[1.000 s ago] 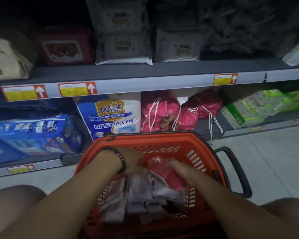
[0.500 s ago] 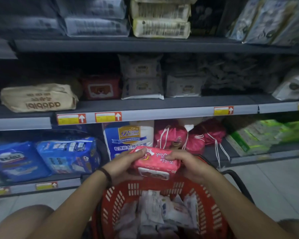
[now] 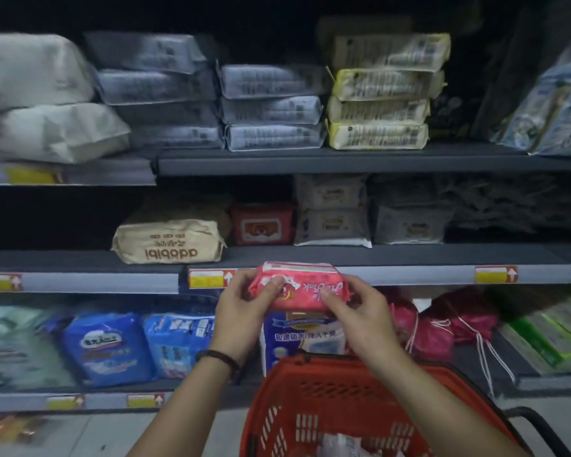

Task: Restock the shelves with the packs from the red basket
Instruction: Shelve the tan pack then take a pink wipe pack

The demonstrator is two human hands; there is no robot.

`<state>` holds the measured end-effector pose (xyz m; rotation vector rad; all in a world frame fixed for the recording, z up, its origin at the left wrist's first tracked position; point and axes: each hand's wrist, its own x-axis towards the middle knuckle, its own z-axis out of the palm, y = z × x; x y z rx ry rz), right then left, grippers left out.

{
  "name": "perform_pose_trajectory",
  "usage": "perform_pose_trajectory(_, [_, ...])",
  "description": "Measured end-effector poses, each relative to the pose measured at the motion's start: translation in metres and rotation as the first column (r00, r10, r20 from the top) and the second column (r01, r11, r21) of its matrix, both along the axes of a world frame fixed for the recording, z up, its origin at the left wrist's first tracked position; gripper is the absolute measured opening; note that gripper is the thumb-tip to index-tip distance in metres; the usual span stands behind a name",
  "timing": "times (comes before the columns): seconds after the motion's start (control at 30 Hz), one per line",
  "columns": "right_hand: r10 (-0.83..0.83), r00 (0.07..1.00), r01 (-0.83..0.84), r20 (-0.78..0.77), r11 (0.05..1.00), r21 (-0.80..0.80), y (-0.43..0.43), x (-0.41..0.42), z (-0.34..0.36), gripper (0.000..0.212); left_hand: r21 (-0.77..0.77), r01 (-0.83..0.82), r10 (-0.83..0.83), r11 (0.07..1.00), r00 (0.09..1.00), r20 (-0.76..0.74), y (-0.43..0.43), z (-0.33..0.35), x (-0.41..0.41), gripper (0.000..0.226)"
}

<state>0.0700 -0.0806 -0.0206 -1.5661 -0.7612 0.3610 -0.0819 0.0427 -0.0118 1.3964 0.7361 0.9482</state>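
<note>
A pink pack [image 3: 305, 285] with white print is held up in front of the middle shelf's edge [image 3: 409, 275]. My left hand [image 3: 244, 311] grips its left end and my right hand [image 3: 356, 311] grips its right end. Below them stands the red basket [image 3: 343, 397], with pale packs [image 3: 340, 446] showing at its bottom. A dark bracelet sits on my left wrist.
On the middle shelf lie a beige pack [image 3: 170, 242], a red pack [image 3: 262, 224] and white packs [image 3: 332, 209]. The top shelf holds stacked grey and yellow packs [image 3: 378, 94]. Blue packs [image 3: 109, 347] and pink drawstring bags [image 3: 442, 324] fill the bottom shelf.
Both hands took the pink pack out of the basket and raised it to the middle shelf's edge. The view has tilted up, so more of the upper shelves shows.
</note>
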Motion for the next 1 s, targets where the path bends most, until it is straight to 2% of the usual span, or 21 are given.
perform_pose_trajectory(0.13, [-0.016,0.991,0.015,0.13,1.0,0.008,0.046,0.003,0.024,0.019,0.23,-0.091,0.124,0.969,0.983,-0.132,0.045,0.021,0.005,0.045])
perform_pose_trajectory(0.2, [-0.014,0.98,0.011,0.198,1.0,0.014,0.065,0.005,0.033,0.024,0.24,-0.15,0.169,0.959,0.984,-0.064,0.055,0.026,0.011,0.038])
perform_pose_trajectory(0.27, [-0.012,0.966,0.016,0.258,1.0,-0.013,0.083,0.008,0.035,0.03,0.226,-0.284,0.283,0.932,0.958,0.041,0.062,0.025,0.016,0.035])
perform_pose_trajectory(0.33, [-0.015,0.95,0.028,0.313,0.999,-0.035,0.099,0.014,0.031,0.038,0.216,-0.357,0.358,0.909,0.933,0.039,0.068,0.018,0.022,0.032])
perform_pose_trajectory(0.43, [-0.042,0.939,0.066,0.342,0.996,-0.057,0.119,0.017,0.026,0.046,0.233,-0.336,0.351,0.913,0.936,-0.026,0.081,0.004,0.029,0.034])
perform_pose_trajectory(0.5, [-0.057,0.935,0.087,0.35,0.994,-0.071,0.132,0.015,0.023,0.049,0.33,-0.316,0.358,0.889,0.931,-0.074,0.091,0.0,0.031,0.04])
perform_pose_trajectory(0.6, [-0.037,0.901,0.122,0.433,0.978,-0.17,0.145,0.015,0.012,0.047,0.556,-0.253,0.47,0.792,0.834,-0.289,0.103,-0.014,0.032,0.051])
perform_pose_trajectory(0.67, [-0.013,0.892,0.133,0.451,0.963,-0.235,0.146,0.016,0.008,0.045,0.589,-0.176,0.471,0.789,0.789,-0.395,0.101,-0.019,0.033,0.062])
perform_pose_trajectory(0.83, [0.084,0.877,0.09,0.473,0.938,-0.334,0.145,0.029,0.016,0.032,0.548,-0.174,0.422,0.818,0.83,-0.366,0.093,-0.018,0.038,0.077])
perform_pose_trajectory(1.0, [0.196,0.822,0.058,0.535,0.906,-0.42,0.12,0.038,0.025,0.044,0.661,-0.125,0.457,0.74,0.815,-0.357,0.074,-0.012,0.034,0.065])
